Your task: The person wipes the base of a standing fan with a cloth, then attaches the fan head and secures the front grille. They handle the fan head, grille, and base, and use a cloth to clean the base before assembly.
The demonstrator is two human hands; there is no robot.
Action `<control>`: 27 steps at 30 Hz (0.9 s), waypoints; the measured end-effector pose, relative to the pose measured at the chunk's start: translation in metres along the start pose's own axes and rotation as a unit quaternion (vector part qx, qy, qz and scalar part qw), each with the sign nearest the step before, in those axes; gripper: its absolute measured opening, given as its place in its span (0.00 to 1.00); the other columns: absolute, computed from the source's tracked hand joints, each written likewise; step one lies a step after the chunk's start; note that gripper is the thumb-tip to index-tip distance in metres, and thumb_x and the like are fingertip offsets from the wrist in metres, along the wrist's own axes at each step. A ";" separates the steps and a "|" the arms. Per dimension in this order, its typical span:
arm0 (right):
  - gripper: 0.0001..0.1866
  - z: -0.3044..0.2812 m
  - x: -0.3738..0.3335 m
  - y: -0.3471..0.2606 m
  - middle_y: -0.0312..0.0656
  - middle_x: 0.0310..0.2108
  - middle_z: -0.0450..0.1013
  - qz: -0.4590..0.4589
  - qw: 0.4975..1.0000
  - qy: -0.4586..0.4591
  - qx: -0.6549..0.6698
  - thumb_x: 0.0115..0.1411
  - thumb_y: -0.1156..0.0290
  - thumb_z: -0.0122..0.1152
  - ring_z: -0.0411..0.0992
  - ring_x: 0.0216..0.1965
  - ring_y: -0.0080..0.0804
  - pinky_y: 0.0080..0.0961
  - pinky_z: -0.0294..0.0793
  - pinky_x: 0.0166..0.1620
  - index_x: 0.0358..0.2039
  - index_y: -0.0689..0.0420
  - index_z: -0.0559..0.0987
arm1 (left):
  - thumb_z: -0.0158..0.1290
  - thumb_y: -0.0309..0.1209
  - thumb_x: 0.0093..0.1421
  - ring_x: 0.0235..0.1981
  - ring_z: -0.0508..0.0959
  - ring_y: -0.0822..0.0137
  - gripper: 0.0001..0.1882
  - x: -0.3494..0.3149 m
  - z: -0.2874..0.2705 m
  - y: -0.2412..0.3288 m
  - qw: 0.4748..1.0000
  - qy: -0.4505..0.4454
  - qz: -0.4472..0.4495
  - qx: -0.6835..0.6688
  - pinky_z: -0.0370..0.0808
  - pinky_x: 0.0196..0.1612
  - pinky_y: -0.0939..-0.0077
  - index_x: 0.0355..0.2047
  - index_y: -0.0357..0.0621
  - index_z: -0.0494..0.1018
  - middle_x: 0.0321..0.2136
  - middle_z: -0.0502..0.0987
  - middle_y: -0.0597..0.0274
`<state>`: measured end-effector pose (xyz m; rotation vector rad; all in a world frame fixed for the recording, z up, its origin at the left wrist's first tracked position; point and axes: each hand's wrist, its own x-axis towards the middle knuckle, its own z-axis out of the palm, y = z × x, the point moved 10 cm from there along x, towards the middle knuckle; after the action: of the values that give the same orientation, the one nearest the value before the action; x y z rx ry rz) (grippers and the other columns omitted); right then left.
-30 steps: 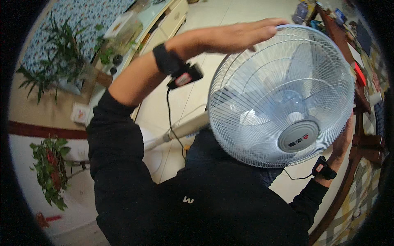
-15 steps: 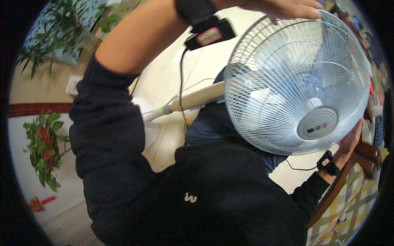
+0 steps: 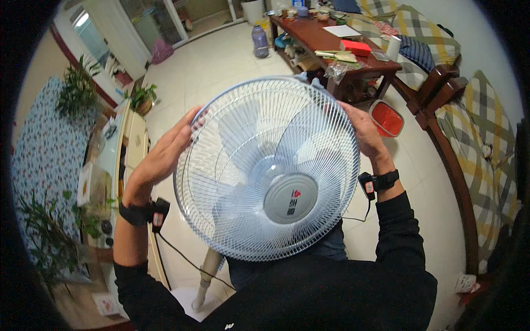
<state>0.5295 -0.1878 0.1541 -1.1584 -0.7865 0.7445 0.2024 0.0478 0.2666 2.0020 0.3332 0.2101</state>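
Note:
In front of my body is a standing fan with a round wire guard (image 3: 232,226), pale bluish blades behind it and a grey round badge (image 3: 291,198) at its centre. My left hand (image 3: 165,150) holds the guard's left rim, its fingers lying along the edge. On the opposite rim, my right hand (image 3: 363,131) grips the upper right side, with its fingertips hidden behind the guard. Below, the fan's pale pole (image 3: 208,270) slants down to a white round base (image 3: 190,302), partly covered by my sleeve. Black bands with small boxes and cables circle both wrists.
A dark red wooden table (image 3: 301,34) with assorted items stands ahead, a red-lined bin (image 3: 386,118) beside it. Checked cushions fill a wooden sofa (image 3: 461,204) on the right. A low cabinet (image 3: 135,138) with potted plants runs along the left. A large bottle (image 3: 259,41) stands on the floor.
The view has swung round, and the fan's head now faces up in the middle instead of at the right. My left hand has gone from the top of the guard to its left rim.

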 end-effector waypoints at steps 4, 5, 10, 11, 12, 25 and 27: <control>0.25 0.011 0.006 -0.002 0.43 0.54 0.79 0.021 0.998 -0.053 0.028 0.76 0.58 0.52 0.77 0.51 0.24 0.22 0.78 0.55 0.64 0.64 0.74 | 0.32 0.45 0.79 0.73 0.59 0.59 0.34 -0.002 0.000 0.008 0.994 -0.010 0.059 0.093 0.55 0.73 0.66 0.75 0.33 0.48 0.73 0.59 0.49; 0.25 0.014 0.010 -0.006 0.42 0.53 0.79 0.016 0.998 -0.060 0.021 0.76 0.58 0.52 0.77 0.51 0.24 0.22 0.78 0.55 0.64 0.65 0.74 | 0.32 0.45 0.79 0.73 0.59 0.58 0.34 -0.002 0.002 0.011 0.993 -0.017 0.074 0.094 0.54 0.73 0.66 0.75 0.32 0.48 0.73 0.58 0.48; 0.26 0.029 0.029 -0.018 0.43 0.53 0.79 0.033 0.993 -0.111 -0.015 0.77 0.58 0.50 0.78 0.48 0.22 0.20 0.80 0.51 0.64 0.65 0.74 | 0.31 0.47 0.79 0.73 0.59 0.55 0.36 -0.001 0.008 0.008 0.998 -0.028 0.064 -0.003 0.53 0.74 0.64 0.76 0.32 0.45 0.73 0.56 0.44; 0.25 0.031 0.034 -0.020 0.42 0.51 0.79 0.038 0.993 -0.115 -0.002 0.76 0.58 0.51 0.78 0.46 0.21 0.19 0.79 0.50 0.62 0.66 0.76 | 0.32 0.49 0.79 0.72 0.61 0.53 0.37 0.001 0.006 0.006 0.998 -0.017 0.063 0.014 0.57 0.73 0.63 0.76 0.32 0.44 0.73 0.55 0.44; 0.25 0.033 0.038 -0.021 0.42 0.50 0.80 0.041 0.992 -0.122 -0.013 0.76 0.58 0.52 0.78 0.46 0.20 0.19 0.79 0.50 0.62 0.66 0.76 | 0.32 0.49 0.79 0.72 0.62 0.53 0.37 0.001 0.006 0.006 0.998 -0.009 0.066 0.012 0.58 0.73 0.62 0.76 0.32 0.44 0.73 0.55 0.44; 0.22 0.045 0.065 -0.035 0.42 0.45 0.82 0.083 0.977 -0.192 -0.045 0.71 0.64 0.62 0.78 0.43 0.21 0.17 0.79 0.48 0.57 0.68 0.79 | 0.39 0.52 0.76 0.71 0.63 0.55 0.42 0.002 0.006 0.000 0.997 0.000 0.054 -0.063 0.59 0.72 0.61 0.75 0.29 0.45 0.72 0.58 0.44; 0.23 0.044 0.071 -0.039 0.42 0.44 0.82 0.074 0.974 -0.200 -0.077 0.70 0.64 0.65 0.79 0.42 0.21 0.16 0.79 0.47 0.56 0.69 0.80 | 0.40 0.53 0.75 0.71 0.63 0.54 0.43 0.003 0.005 -0.003 0.997 0.003 0.049 -0.067 0.60 0.72 0.61 0.75 0.29 0.45 0.72 0.58 0.43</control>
<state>0.5338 -0.1157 0.2111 -1.2322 -1.1167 1.0778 0.2065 0.0458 0.2614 1.8871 0.2177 0.2929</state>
